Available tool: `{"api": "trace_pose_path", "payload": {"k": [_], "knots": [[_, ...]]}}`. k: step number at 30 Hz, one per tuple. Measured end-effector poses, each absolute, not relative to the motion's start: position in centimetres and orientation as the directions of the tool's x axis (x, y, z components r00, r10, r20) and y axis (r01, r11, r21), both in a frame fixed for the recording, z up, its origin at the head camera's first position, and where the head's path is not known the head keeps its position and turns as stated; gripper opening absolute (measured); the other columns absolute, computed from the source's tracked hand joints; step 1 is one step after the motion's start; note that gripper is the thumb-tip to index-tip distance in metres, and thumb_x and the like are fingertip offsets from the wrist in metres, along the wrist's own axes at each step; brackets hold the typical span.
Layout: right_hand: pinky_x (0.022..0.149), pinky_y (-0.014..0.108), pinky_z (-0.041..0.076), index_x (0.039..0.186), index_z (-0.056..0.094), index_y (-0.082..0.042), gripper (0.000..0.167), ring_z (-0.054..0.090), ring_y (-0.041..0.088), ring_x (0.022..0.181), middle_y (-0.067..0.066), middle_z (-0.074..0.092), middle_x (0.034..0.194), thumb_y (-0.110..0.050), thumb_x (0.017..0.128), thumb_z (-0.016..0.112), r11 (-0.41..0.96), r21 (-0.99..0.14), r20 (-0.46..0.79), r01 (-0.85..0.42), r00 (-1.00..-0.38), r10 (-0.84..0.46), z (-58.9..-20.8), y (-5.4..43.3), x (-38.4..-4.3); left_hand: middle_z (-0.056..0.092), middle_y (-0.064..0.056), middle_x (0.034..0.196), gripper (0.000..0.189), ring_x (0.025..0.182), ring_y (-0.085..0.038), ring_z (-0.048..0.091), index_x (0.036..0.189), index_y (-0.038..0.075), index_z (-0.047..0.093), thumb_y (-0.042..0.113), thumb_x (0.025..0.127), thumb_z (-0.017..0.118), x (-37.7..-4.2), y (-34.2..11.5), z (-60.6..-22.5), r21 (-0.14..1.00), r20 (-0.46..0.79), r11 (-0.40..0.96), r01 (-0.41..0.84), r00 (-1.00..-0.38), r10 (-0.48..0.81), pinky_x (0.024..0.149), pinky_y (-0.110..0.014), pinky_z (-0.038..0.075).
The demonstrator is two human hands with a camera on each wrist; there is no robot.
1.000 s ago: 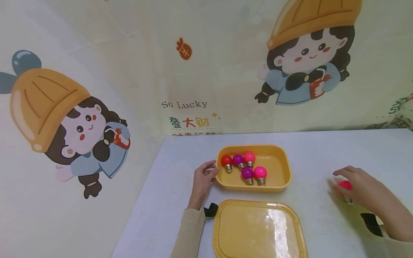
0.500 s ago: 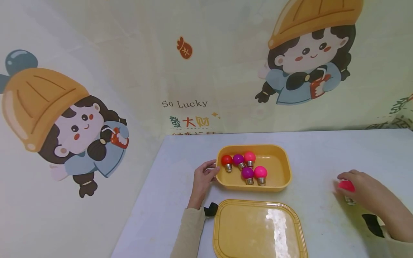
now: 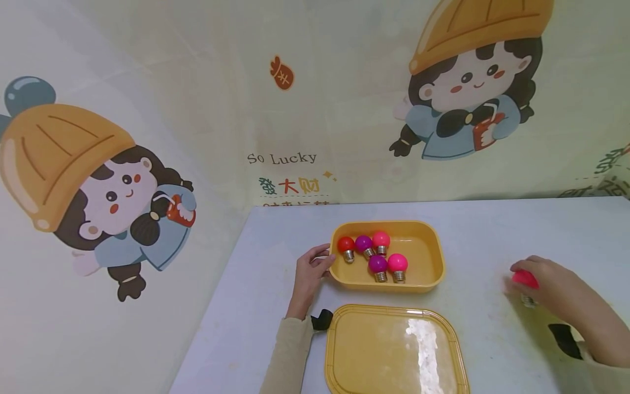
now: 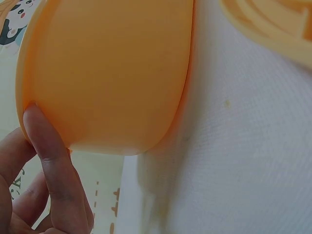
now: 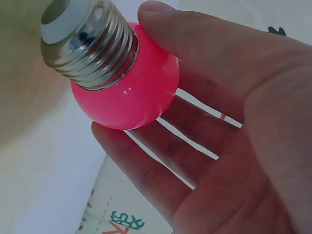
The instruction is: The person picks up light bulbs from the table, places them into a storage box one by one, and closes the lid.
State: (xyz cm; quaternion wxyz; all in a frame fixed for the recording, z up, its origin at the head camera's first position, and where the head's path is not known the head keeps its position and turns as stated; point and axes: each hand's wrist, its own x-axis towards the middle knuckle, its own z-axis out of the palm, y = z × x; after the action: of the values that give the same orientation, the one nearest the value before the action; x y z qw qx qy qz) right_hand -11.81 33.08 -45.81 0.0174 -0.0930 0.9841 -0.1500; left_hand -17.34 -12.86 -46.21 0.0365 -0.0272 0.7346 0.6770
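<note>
Head view: my right hand (image 3: 553, 287) has drawn its fingers in on a pink bulb (image 3: 524, 278), and over the last half second the two have shifted together — slightly, toward the yellow box (image 3: 418, 254). I take that to mean the bulb is under my control now, no longer just beneath my palm. It is well apart from the yellow box, a little past 3 o'clock of it. My left hand (image 3: 309, 273) stays at the box's 9 o'clock end, and the yellow lid (image 3: 384, 350) lies unmoved at 6 o'clock. Counting: one box, one lid, six bulbs. Five lie in the box: one red bulb (image 3: 346, 244) nearest 9 o'clock, two purple bulbs (image 3: 378, 265) and two more pink ones (image 3: 397, 263).

Left wrist view: my fingertips (image 4: 36, 117) rest relaxed against the box's end wall, with none visibly wrapped round it; the lid's edge shows at 1 o'clock.

Right wrist view: one bulb, grasped by its round pink part between thumb (image 5: 195, 39) and fingers, its metal base (image 5: 95, 44) pointing to 11 o'clock — whether it is clear of the table (image 3: 492, 235), I cannot tell.
</note>
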Motion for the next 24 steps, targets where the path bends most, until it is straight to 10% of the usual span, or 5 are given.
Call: {"api": "trace_pose_path", "payload": {"k": [24], "knots": [[0.077,0.055,0.056,0.100,0.070,0.004,0.034,0.063,0.036,0.087,0.015,0.067,0.094,-0.017,0.078,0.084,0.896,-0.331,0.107,-0.296,-0.955,-0.276,-43.9,28.9,-12.4,0.062,-0.010,0.109,0.036,0.081,-0.022,0.064,0.125,0.006,0.067,0.014,0.091,0.073,-18.1,-13.0,-48.5,0.992,-0.058,0.107,-0.061,-0.998,-0.033,0.063,-0.020,0.056]]}}
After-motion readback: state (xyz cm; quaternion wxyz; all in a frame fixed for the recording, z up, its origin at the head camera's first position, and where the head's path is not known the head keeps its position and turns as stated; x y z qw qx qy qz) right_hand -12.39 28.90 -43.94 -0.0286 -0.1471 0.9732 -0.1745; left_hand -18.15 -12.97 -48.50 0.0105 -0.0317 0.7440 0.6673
